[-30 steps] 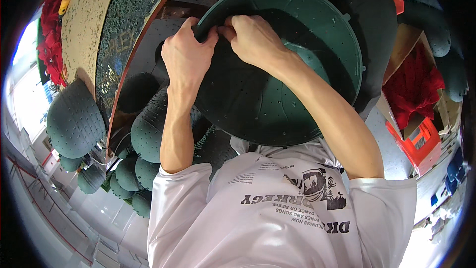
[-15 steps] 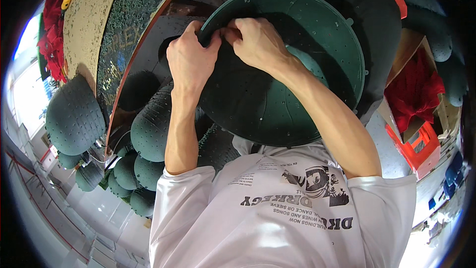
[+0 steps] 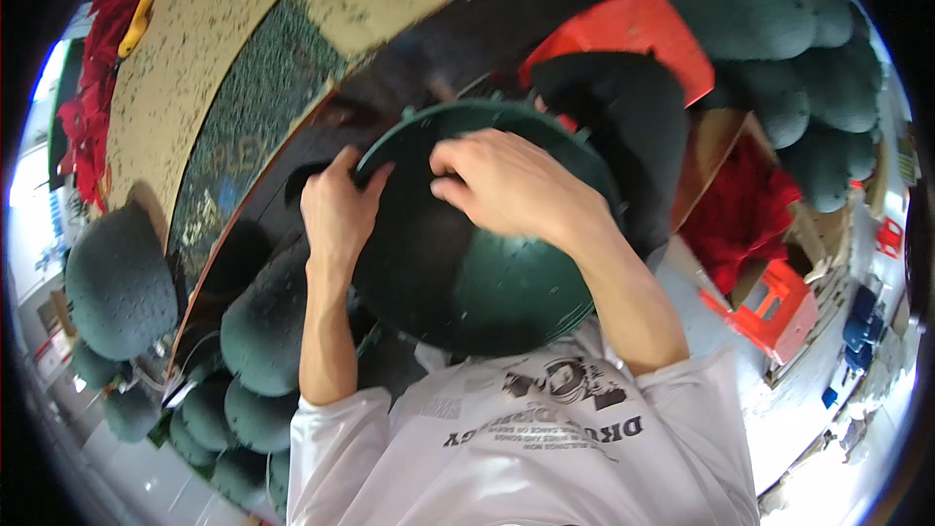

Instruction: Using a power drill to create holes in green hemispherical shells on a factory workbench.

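A dark green, bowl-shaped plastic shell point(image 3: 516, 282) lies in my lap, its hollow side facing up, with small tabs along its rim and tiny holes in its wall. At its upper left rim, my left hand point(image 3: 338, 209) is closed, thumb inside and fingers outside. Over the hollow of the shell hangs my right hand point(image 3: 506, 180), its fingers curled in toward the thumb. Whatever those fingers hold, if anything, is hidden or too small to make out. A gap separates the two hands.
A worn board table point(image 3: 263, 88) scattered with green bits curves across the upper left. Green dome shells point(image 3: 122, 282) are stacked at left, with more point(image 3: 750, 10) at upper right. Red cloth point(image 3: 745, 214) fills a carton at right, by an orange-red plastic stool point(image 3: 779, 312).
My right hand has drawn away from my left hand, where their fingertips nearly met at the rim. The whole view has shifted, and the shell now sits lower in it.
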`<state>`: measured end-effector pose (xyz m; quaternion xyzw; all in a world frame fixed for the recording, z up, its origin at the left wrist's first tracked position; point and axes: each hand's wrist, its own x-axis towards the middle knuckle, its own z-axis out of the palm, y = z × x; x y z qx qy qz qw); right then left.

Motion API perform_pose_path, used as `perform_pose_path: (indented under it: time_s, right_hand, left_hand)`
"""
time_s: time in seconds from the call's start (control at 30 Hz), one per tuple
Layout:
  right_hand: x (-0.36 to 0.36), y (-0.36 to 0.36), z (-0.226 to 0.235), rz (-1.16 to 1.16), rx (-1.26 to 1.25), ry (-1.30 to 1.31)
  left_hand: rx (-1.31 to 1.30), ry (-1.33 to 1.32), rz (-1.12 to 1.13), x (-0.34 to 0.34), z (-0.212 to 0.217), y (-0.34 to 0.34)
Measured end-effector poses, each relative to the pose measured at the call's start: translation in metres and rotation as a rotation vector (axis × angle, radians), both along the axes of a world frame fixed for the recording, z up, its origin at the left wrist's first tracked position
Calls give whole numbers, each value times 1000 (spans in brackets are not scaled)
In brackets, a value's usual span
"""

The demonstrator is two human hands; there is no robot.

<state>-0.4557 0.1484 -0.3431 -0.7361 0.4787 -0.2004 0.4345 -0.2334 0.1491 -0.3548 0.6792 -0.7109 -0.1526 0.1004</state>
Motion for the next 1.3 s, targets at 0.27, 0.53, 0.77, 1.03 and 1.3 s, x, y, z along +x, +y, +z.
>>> perform_pose_path:
  time_s: [0.27,0.53,0.77,1.03,1.3]
  right_hand:
    - [-146,-108,42,-740,-460,-299]
    - [-99,-275,39,-726,-451,-483]
    - [-165,-136,108,-438,103,-871]
    - [-65,126,64,-409,813,-1367]
    - [11,142,16,-743,1340,-1202]
  left_hand:
    - [-18,18,-51,-3,11,3]
    - [-40,47,-71,-5,3,5]
    - [145,217,5,17,19,7]
    - [150,265,40,27,6,21]
    - [92,318,25,28,-2,26]
